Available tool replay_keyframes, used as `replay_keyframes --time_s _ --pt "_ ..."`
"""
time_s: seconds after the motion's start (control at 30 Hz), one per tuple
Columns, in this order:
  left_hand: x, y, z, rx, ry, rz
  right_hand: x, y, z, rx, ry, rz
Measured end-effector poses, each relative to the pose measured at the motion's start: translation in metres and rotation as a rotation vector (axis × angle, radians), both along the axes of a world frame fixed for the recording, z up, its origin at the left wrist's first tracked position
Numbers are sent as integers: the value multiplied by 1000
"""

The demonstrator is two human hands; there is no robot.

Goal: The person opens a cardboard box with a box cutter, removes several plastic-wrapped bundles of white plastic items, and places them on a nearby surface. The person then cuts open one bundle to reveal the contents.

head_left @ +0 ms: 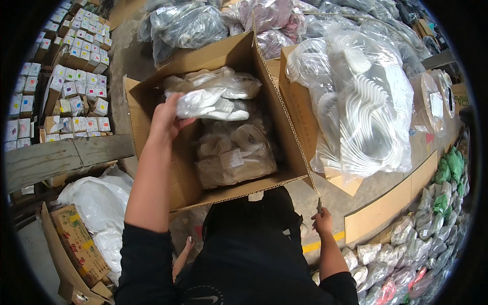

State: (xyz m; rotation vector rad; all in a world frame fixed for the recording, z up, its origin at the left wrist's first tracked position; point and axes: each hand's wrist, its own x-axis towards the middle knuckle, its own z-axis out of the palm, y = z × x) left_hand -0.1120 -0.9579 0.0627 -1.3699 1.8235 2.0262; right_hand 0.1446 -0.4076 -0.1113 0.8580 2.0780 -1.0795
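My left hand [173, 114] is closed on a clear plastic bag of white curved pieces [203, 104] that look like shoe soles. It holds the bag above the inside of an open cardboard box [175, 175]. Below in the box lies another clear bag of pale pieces [236, 157] with a white label, and a further bag [229, 81] rests behind the held one. Off to the right of the box, my right hand [322, 222] grips a slim dark tool [319, 206], perhaps a knife; its exact kind is too small to make out.
A big clear bag of nested white pieces [373, 112] stands right of the box. Shelves of small labelled boxes [84, 86] line the left. Bagged goods [188, 28] pile up behind, and more bags [406, 249] lie at lower right beside a flat cardboard sheet [389, 201].
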Motion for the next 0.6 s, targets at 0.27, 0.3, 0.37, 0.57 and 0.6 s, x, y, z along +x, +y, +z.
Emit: replay_keyframes --time_s 0.27,0.3,0.37,0.57,0.6 --pt "78 -39 127 45 401 -111 -50 -21 37 23 100 3" --pt "85 -49 149 33 415 -159 -53 -20 42 25 107 -11" --pt "92 -67 187 9 436 -179 -59 -21 51 53 136 -10" --pt "113 -81 235 -301 463 -159 -62 -38 61 120 120 31" --pt "112 -79 235 -265 468 -241 -61 -41 60 121 127 53"
